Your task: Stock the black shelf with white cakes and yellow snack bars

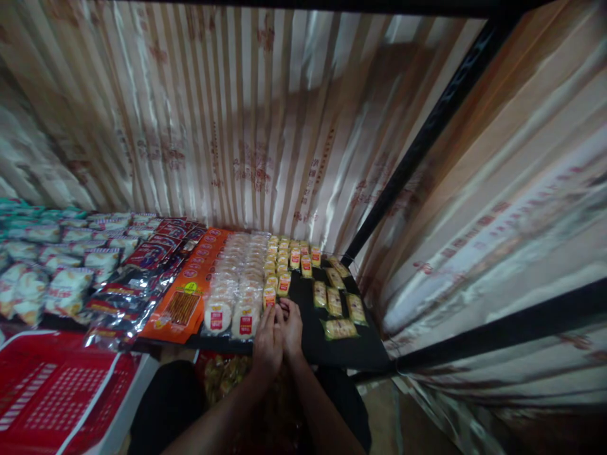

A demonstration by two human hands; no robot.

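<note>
Because left hand [268, 338] and right hand [291, 325] meet, blurred, by yellow packets [284, 284], cannot tell whether either grips anything.

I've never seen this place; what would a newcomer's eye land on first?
Probably the flat, bright orange plastic snack packets, vivid on the black shelf between dark shiny packets and clear-wrapped round pale snacks. Next might come the large red plastic basket at lower left. Then the person's bare left hand and right hand, fingers close together at the near end of the small yellow wrapped packets.
</note>
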